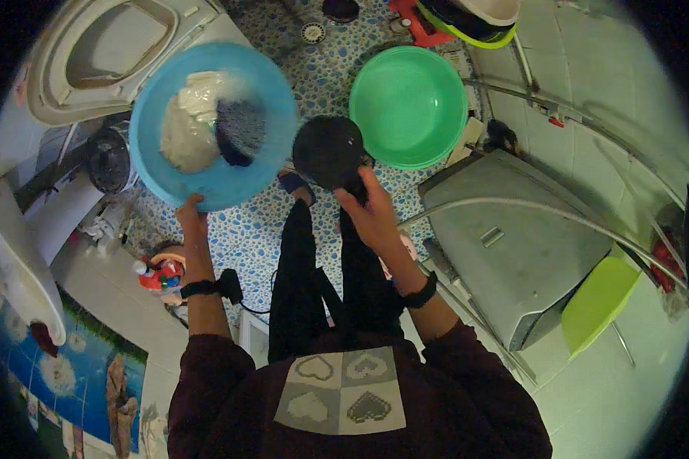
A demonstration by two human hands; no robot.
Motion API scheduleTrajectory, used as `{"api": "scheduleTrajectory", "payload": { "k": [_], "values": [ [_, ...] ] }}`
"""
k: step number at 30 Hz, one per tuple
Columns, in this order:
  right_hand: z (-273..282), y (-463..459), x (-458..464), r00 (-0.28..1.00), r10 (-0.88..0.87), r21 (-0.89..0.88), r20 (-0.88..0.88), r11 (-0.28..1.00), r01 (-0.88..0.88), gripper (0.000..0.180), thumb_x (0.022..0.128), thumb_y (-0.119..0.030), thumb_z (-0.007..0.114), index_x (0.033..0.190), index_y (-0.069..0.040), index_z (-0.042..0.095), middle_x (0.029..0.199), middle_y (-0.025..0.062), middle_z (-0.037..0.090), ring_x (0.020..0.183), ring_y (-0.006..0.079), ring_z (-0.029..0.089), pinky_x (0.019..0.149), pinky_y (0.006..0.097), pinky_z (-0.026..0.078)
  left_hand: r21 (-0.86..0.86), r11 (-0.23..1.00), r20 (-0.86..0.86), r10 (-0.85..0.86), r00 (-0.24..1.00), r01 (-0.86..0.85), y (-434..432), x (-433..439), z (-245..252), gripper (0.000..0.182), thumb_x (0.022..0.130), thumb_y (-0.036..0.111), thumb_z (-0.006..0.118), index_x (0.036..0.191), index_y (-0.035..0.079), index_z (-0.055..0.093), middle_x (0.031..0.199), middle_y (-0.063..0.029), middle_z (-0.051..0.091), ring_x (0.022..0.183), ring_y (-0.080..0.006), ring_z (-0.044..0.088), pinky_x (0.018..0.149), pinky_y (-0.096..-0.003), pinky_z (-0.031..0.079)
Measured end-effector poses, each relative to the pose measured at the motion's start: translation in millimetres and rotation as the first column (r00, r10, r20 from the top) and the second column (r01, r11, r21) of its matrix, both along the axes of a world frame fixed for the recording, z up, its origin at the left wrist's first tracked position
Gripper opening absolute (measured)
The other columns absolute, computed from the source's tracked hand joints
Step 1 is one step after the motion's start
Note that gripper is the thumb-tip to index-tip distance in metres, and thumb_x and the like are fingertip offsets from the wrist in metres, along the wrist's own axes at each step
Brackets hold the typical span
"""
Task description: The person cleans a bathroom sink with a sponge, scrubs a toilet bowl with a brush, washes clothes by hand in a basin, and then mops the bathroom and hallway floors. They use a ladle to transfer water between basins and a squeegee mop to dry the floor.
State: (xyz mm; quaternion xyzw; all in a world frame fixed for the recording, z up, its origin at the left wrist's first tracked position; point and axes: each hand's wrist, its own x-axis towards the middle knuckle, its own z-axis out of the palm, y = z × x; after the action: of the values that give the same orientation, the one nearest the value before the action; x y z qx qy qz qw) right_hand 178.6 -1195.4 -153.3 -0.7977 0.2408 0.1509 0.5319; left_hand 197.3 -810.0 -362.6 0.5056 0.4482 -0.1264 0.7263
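Observation:
My left hand (192, 212) grips the near rim of a light blue plastic basin (149, 155). In the basin are a wet pale cloth (186, 137) and a dark grey textured cloth (241, 132), partly blurred. My right hand (370, 209) holds a round black vessel (327, 150) by its handle; whether anything is in it I cannot tell. This vessel is between the blue basin and a green plastic basin (410, 109), overlapping the green one's near left edge in view. No cloth shows in the green basin.
A toilet seat (120, 51) is at upper left, beside a washbasin (26, 258). To the right lies a large grey appliance (511, 235), crossed by a flexible hose (494, 201). Stacked basins (494, 17) are at the top. Pebble-patterned flooring (247, 241) surrounds my feet.

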Motion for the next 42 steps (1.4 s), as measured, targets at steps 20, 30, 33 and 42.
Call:
{"api": "scheduleTrajectory", "payload": {
  "k": [20,30,33,42],
  "values": [
    [-9,-208,-102,0.77,-0.632,0.117,0.085,0.774,0.622,0.021,0.087,-0.01,0.057,0.105,-0.003,0.049,0.086,0.0021,0.057,0.073,0.0082,0.052,0.064,0.023,0.043,0.131,0.866,-0.151,-0.463,0.873,0.482,-271,-19,86,0.015,0.064,-0.002,0.06,0.077,0.003,0.056,0.069,-0.0033,0.055,0.056,-0.0128,0.05,0.047,-0.0277,0.038],
    [-38,-301,-179,0.681,-0.732,-0.064,0.029,0.678,0.732,0.034,0.087,-0.018,0.058,0.114,-0.001,0.046,0.091,0.0074,0.057,0.079,0.0161,0.054,0.072,0.0305,0.045,0.353,0.689,-0.162,-0.621,0.767,0.633,-359,-28,71,0.009,0.067,0.005,0.061,0.074,0.004,0.054,0.066,-0.004,0.054,0.054,-0.0145,0.049,0.045,-0.0287,0.037],
    [-44,-311,-189,0.713,-0.697,0.01,0.074,0.715,0.699,0.036,0.087,-0.018,0.058,0.116,-0.001,0.045,0.09,0.0067,0.057,0.078,0.0166,0.054,0.072,0.0302,0.045,0.314,0.689,-0.11,-0.657,0.746,0.653,-386,-29,61,0.011,0.066,0.004,0.062,0.073,0.003,0.054,0.066,-0.0041,0.053,0.05,-0.0143,0.047,0.041,-0.0276,0.035],
    [-73,-321,-215,0.611,-0.79,-0.011,0.053,0.611,0.792,0.027,0.087,-0.019,0.058,0.107,-0.003,0.048,0.085,0.0033,0.056,0.076,0.0118,0.053,0.067,0.0263,0.043,0.546,0.525,-0.252,-0.64,0.726,0.653,-459,-23,44,0.024,0.06,-0.002,0.062,0.083,-0.002,0.056,0.072,-0.0095,0.057,0.056,-0.0197,0.052,0.046,-0.035,0.04]
  ]
}}
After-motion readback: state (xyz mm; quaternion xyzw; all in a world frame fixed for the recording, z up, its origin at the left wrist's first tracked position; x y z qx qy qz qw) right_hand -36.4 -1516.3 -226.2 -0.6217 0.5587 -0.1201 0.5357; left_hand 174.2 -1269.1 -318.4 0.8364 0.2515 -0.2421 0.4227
